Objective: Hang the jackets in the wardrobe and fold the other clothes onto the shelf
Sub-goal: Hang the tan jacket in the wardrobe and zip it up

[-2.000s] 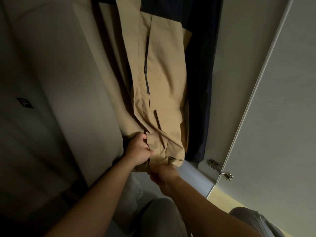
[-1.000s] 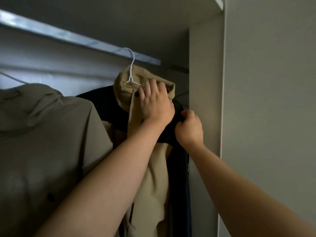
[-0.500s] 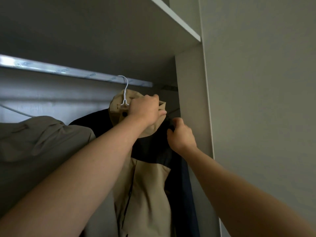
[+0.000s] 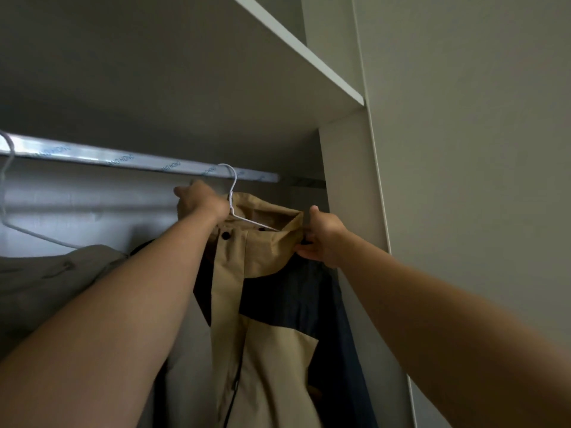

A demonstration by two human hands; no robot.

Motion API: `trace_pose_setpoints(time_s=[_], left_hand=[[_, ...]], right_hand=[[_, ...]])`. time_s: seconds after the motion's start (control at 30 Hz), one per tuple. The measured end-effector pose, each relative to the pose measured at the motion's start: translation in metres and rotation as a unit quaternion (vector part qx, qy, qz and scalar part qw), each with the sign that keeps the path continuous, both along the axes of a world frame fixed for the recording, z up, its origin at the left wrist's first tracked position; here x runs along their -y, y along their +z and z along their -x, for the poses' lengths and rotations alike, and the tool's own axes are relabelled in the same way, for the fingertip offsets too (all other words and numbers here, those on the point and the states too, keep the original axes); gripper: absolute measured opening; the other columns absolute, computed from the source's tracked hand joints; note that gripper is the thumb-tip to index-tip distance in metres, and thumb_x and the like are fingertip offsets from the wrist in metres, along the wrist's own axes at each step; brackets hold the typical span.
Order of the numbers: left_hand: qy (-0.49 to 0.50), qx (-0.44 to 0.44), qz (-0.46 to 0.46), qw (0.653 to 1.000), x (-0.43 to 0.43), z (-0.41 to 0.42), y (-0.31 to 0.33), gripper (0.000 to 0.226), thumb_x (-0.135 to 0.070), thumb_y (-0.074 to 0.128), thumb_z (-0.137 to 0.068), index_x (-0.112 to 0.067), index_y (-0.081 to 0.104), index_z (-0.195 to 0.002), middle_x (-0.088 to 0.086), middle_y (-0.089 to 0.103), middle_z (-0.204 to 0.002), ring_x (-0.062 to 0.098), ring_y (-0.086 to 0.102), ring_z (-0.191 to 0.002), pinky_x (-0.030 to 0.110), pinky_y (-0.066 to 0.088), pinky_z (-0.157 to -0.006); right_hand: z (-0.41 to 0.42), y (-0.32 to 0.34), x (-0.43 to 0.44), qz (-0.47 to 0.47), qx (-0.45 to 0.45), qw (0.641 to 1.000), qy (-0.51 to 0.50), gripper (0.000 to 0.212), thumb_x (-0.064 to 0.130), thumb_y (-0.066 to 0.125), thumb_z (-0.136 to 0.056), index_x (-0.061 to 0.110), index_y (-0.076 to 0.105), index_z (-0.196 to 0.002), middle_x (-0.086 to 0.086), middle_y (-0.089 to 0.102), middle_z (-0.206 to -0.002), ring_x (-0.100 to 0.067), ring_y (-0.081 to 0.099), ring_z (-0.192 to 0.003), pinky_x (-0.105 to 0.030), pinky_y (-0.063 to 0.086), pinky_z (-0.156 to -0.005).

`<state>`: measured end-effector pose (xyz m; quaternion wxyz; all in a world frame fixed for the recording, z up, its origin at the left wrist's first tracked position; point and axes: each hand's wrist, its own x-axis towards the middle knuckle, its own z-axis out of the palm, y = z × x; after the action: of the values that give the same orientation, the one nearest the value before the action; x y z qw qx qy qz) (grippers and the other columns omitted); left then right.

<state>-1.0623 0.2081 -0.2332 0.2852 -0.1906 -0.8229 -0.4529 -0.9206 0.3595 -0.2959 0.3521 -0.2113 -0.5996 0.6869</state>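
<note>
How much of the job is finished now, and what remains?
Done: a grey jacket hangs on the rail. In hand: the tan jacket is on its white hanger, whose hook seems over the rail; the left hand is at the collar, the right hand pinches the hood. Left: release it; no folded clothes are in view.

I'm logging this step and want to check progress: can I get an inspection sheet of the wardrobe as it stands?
Surface: shelf seen from below, top hidden.
Job's things: tan jacket on white hanger, hook at the rail; grey jacket hangs left of it.
Clutter: nothing seen.
Hands: left hand at the hanger's neck, grip hidden; right hand pinches the tan jacket's hood.
Cables: nothing seen.
Surroundings: wardrobe side panel; door at right.
</note>
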Motion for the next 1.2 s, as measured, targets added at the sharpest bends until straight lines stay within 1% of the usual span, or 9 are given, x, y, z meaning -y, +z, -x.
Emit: trace_pose_setpoints(time_s=[0.1, 0.2, 0.33, 0.47, 0.7, 0.9, 1.03, 1.1, 1.2], left_hand=[[0.016, -0.025, 0.062, 0.998, 0.006, 0.008, 0.011, 0.049, -0.037, 0.079, -0.077, -0.009, 0.066, -0.115, 0.018, 0.061, -0.124, 0.040, 0.064, -0.108, 0.036, 0.048, -0.077], [0.010, -0.010, 0.144, 0.989, 0.015, 0.012, 0.018, 0.040, -0.035, 0.076, -0.079, -0.010, 0.069, -0.109, 0.015, 0.066, -0.113, 0.035, 0.065, -0.104, 0.034, 0.049, -0.077], [-0.037, 0.025, 0.192, 0.980, 0.025, 0.016, 0.028, 0.041, -0.036, 0.079, -0.081, -0.009, 0.070, -0.111, 0.014, 0.066, -0.115, 0.032, 0.063, -0.105, 0.037, 0.053, -0.091], [-0.136, 0.056, 0.213, 0.966, 0.024, 0.020, 0.026, 0.030, -0.026, 0.067, -0.094, -0.002, 0.069, -0.113, 0.018, 0.067, -0.115, 0.033, 0.064, -0.108, 0.040, 0.051, -0.095], [-0.141, 0.048, 0.190, 0.970, 0.020, 0.025, 0.024, 0.019, -0.015, 0.063, -0.092, 0.000, 0.071, -0.101, 0.021, 0.072, -0.101, 0.035, 0.069, -0.095, 0.046, 0.058, -0.091], [-0.147, 0.057, 0.181, 0.971, 0.022, 0.025, 0.024, 0.019, -0.011, 0.058, -0.095, 0.002, 0.069, -0.104, 0.021, 0.071, -0.103, 0.037, 0.069, -0.095, 0.050, 0.058, -0.091], [-0.176, 0.078, 0.150, 0.970, 0.022, 0.028, 0.020, 0.021, -0.008, 0.053, -0.097, 0.004, 0.067, -0.107, 0.025, 0.068, -0.105, 0.041, 0.067, -0.098, 0.054, 0.057, -0.090], [-0.183, 0.082, 0.134, 0.970, 0.022, 0.026, 0.017, 0.021, -0.009, 0.052, -0.098, 0.004, 0.066, -0.107, 0.026, 0.068, -0.105, 0.042, 0.065, -0.099, 0.055, 0.056, -0.091], [-0.199, 0.103, 0.124, 0.967, 0.024, 0.023, 0.015, 0.023, -0.012, 0.051, -0.098, 0.001, 0.067, -0.107, 0.024, 0.068, -0.106, 0.041, 0.065, -0.099, 0.054, 0.057, -0.090]], right_hand=[[0.002, 0.013, -0.005, 0.090, -0.025, 0.993, 0.072, 0.049, 0.052, 0.037, -0.105, 0.012, 0.053, -0.128, -0.016, 0.067, -0.114, -0.034, 0.066, -0.102, -0.044, 0.061, -0.074], [0.004, 0.026, -0.008, 0.106, 0.009, 0.991, 0.080, 0.040, 0.044, 0.046, -0.104, 0.010, 0.059, -0.119, -0.012, 0.065, -0.102, -0.026, 0.063, -0.085, -0.030, 0.056, -0.051], [0.007, 0.038, -0.008, 0.071, 0.086, 0.991, 0.071, 0.026, 0.032, 0.056, -0.101, 0.008, 0.065, -0.101, -0.010, 0.062, -0.086, -0.019, 0.058, -0.070, -0.022, 0.049, -0.048], [0.008, 0.048, -0.011, 0.006, 0.122, 0.990, 0.074, 0.019, 0.028, 0.062, -0.099, 0.010, 0.065, -0.091, -0.004, 0.058, -0.075, -0.012, 0.052, -0.057, -0.015, 0.039, -0.045], [0.013, 0.074, -0.007, -0.211, 0.258, 0.942, 0.033, 0.022, 0.013, 0.068, -0.094, 0.010, 0.062, -0.072, 0.000, 0.052, -0.049, -0.006, 0.037, -0.041, -0.015, 0.028, -0.040], [0.010, 0.083, 0.011, -0.386, 0.307, 0.869, -0.045, 0.018, 0.011, 0.066, -0.093, 0.010, 0.058, -0.077, -0.003, 0.055, -0.066, -0.013, 0.046, -0.049, -0.020, 0.038, -0.036], [0.012, 0.095, 0.013, -0.370, 0.333, 0.862, -0.094, 0.025, 0.016, 0.048, -0.103, -0.003, 0.060, -0.116, -0.018, 0.069, -0.100, -0.023, 0.062, -0.062, -0.024, 0.051, -0.047], [0.007, 0.098, 0.017, -0.338, 0.342, 0.873, -0.082, 0.025, 0.020, 0.047, -0.105, -0.001, 0.058, -0.111, -0.016, 0.065, -0.091, -0.021, 0.056, -0.056, -0.021, 0.045, -0.037], [0.002, 0.099, 0.020, -0.345, 0.355, 0.864, -0.092, 0.023, 0.017, 0.045, -0.105, 0.001, 0.056, -0.090, -0.012, 0.054, -0.072, -0.016, 0.049, -0.055, -0.021, 0.040, -0.047]])
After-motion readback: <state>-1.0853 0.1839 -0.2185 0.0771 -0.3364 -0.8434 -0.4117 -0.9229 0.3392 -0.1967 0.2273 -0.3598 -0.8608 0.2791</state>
